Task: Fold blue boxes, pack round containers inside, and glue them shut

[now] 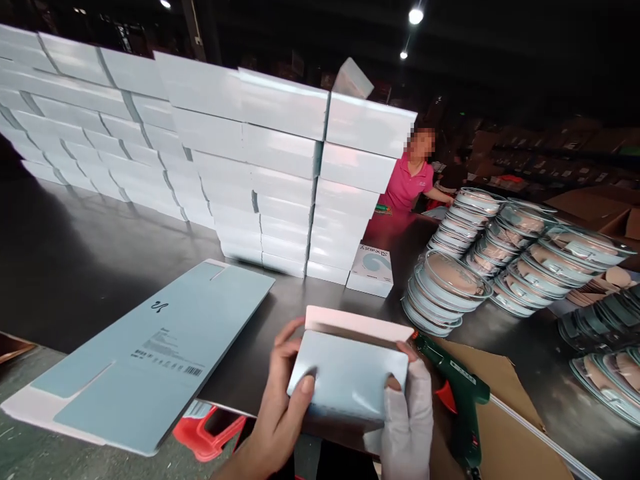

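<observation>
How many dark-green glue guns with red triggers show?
1: the glue gun beside the white-gloved right hand. A distant small green object is unclear; more may be hidden.

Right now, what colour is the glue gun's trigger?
The trigger is red, seen in the head view.

Pale-blue box (350, 373) | pale flap (357, 323) raised, far side | held at table edge (230, 399)

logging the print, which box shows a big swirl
The single box on the table, at the right foot of the stacked white boxes: its face shows a blue-green swirl and lettering; they and the held pale blue box show no swirl.
</observation>
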A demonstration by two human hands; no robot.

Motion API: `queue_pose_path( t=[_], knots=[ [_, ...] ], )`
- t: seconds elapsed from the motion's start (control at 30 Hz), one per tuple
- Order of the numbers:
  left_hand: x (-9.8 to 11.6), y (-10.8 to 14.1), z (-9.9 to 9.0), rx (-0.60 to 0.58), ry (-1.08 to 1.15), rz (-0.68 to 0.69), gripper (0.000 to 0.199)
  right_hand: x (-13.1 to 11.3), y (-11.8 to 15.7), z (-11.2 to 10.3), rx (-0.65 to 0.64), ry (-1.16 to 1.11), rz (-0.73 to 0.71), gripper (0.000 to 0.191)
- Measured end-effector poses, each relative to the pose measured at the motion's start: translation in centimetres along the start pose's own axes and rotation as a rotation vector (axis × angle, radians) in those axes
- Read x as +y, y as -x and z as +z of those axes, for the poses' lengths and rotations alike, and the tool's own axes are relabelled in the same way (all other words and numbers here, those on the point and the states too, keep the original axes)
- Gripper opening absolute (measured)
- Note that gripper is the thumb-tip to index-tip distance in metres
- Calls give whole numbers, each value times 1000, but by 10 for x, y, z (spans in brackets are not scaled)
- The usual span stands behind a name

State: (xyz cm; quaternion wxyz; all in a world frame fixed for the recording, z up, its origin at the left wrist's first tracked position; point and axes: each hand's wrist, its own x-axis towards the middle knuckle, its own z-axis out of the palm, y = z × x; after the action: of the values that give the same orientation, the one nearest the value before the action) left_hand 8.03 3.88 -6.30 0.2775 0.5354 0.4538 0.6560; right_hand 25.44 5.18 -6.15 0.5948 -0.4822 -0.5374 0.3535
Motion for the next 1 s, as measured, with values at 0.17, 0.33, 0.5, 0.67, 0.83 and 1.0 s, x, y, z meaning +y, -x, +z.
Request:
queue_pose_path(
  t=[0.17,0.33,0.5,0.67,0.83,1.0],
  knots=[
    [1,-4,-13,-181,-124,-181,28,-13,-22,-59,-78,138,-21,63],
    [-5,-20,-45,-481,-225,-201,44,2,-62,-173,112,1024,505,24],
    [-3,-37,-53,-597,-325,-211,57,23,-60,-186,-119,783,883,37],
    [4,-53,-41,-558,-320,-114,51,34,-58,-175,-80,612,957,40],
    [4,-53,-37,-529,-296,-186,52,19,-50,-185,-29,285,850,38],
    [6,-57,-34,-553,-269,-129,48,-3,-37,-159,10,-120,589,69]
  ],
)
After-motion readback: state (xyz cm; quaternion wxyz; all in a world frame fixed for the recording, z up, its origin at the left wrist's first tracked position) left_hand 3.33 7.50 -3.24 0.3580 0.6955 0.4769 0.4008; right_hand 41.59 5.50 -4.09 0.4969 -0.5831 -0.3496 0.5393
